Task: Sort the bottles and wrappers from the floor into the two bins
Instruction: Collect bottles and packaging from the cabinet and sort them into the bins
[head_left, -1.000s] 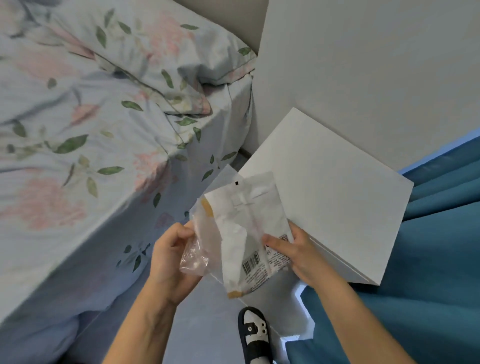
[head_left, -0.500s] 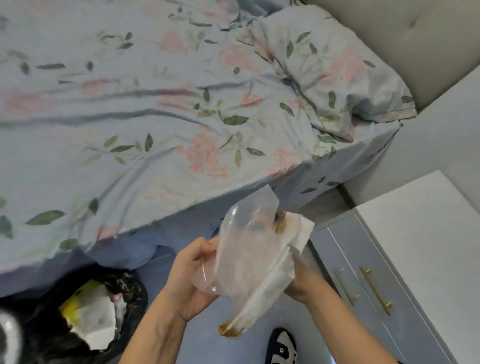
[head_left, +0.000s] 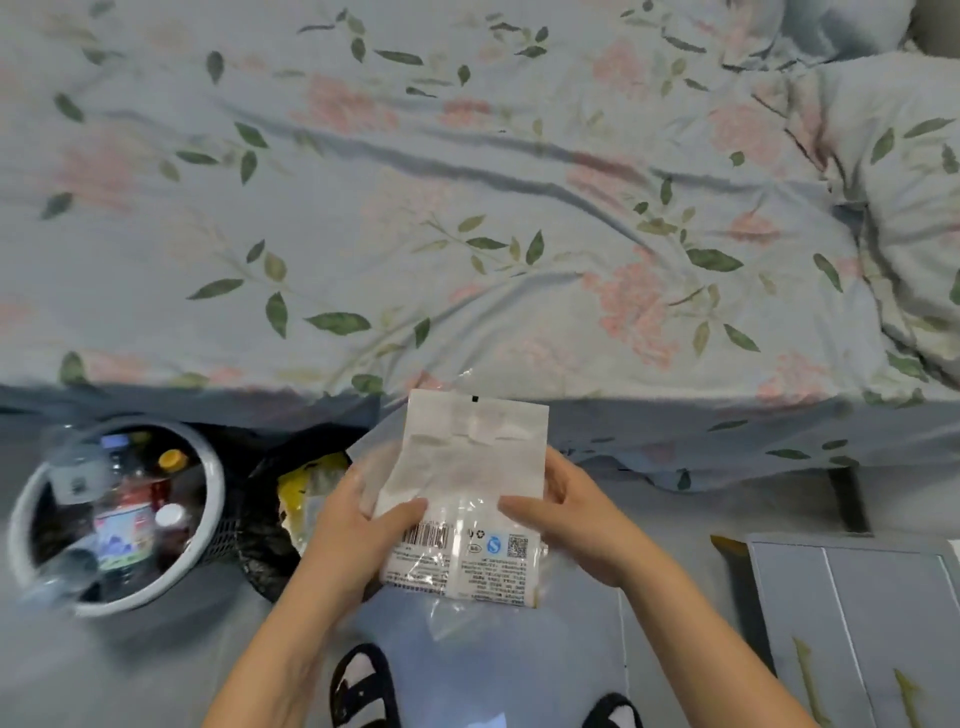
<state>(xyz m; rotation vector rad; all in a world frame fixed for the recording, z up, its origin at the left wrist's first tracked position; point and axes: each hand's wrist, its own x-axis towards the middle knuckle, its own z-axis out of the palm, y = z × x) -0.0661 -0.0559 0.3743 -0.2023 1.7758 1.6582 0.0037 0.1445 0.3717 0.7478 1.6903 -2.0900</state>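
**Wrappers held flat, bins waiting to the left**

Nearest, the left hand and right hand each pinch a side of the white wrapper, thumbs on its printed face, with a clear wrapper behind it, probably to carry both together. Left of them, the black bin holds yellow wrappers; just beyond, the white bin holds bottles. The bed lies farthest.

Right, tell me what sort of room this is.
Most likely a bedroom: a bed under a crumpled floral bedsheet fills the view, a floral pillow lies at its right end, and a grey drawer unit with brass handles stands beside it.
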